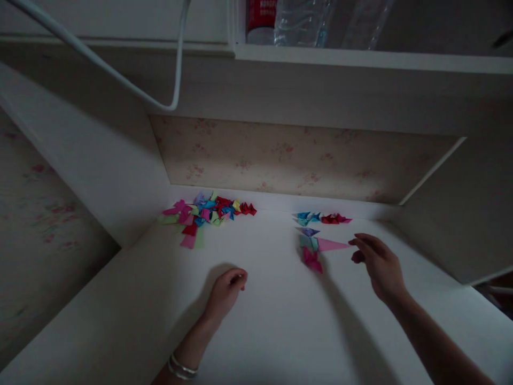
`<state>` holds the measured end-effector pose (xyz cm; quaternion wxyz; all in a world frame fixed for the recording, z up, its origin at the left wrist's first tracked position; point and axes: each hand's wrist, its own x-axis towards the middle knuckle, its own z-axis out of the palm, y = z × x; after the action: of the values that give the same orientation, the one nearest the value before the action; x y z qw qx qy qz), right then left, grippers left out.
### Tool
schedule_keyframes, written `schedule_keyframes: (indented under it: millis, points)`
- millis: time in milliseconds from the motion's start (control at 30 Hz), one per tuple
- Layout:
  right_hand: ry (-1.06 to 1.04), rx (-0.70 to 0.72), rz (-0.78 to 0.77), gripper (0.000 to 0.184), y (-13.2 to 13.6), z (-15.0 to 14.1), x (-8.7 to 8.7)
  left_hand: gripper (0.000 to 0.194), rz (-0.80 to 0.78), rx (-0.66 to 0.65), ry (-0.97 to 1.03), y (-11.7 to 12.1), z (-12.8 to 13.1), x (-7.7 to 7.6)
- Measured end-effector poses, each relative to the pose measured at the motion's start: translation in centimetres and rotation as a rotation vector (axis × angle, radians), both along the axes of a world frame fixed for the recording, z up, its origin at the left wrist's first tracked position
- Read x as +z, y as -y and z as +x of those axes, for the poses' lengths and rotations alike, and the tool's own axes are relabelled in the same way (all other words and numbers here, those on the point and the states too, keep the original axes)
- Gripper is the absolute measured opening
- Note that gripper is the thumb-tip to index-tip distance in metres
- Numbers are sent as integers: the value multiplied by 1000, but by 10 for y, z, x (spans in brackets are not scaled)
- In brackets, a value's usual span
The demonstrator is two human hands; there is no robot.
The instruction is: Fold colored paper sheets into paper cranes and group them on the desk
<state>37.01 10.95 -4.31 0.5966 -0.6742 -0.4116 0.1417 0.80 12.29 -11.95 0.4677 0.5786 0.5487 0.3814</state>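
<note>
My left hand (226, 291) rests on the white desk (276, 321) with its fingers curled into a loose fist; nothing shows in it. My right hand (379, 264) hovers over the desk with fingers stretched out and apart, its fingertips just right of a pink folded paper triangle (332, 245). Close to that triangle lie small folded pieces: teal (308, 241), dark pink (312, 260), purple (308, 231), blue (306, 217) and red (334, 218). A larger heap of mixed coloured folded paper pieces (206, 211) lies at the back left of the desk.
The desk sits in a dim alcove with a floral back panel (296, 160) and white side walls. A shelf (360, 59) above holds a clear plastic bottle (302, 21) and a red-labelled container (260, 18). A white cable (120, 75) hangs at upper left.
</note>
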Motion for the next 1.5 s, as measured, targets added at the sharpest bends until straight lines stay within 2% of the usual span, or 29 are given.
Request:
schedule_keyframes:
  millis: [100, 233, 333, 433, 533, 733, 1000, 1500]
  points:
    - [-314, 165, 28, 32, 30, -64, -16, 28, -34, -18, 57, -1, -3, 1]
    - [-462, 346, -42, 29, 40, -149, -55, 27, 45, -84, 32, 2, -3, -6]
    - [-349, 443, -120, 26, 34, -197, -76, 29, 76, -101, -8, 2, -3, -11]
    - [-27, 511, -159, 22, 31, -222, -82, 29, 101, -109, -33, 2, -3, -11]
    - [121, 574, -175, 23, 32, -222, -82, 28, 133, -97, -61, 2, -3, -9]
    - [32, 592, -199, 24, 33, -209, -87, 35, 118, -91, -143, 3, -2, -8]
    - [156, 673, -187, 24, 35, -216, -82, 33, 173, -81, -170, 1, -3, -9]
    - [166, 694, -193, 23, 36, -216, -83, 30, 198, -89, -216, 3, -3, -8]
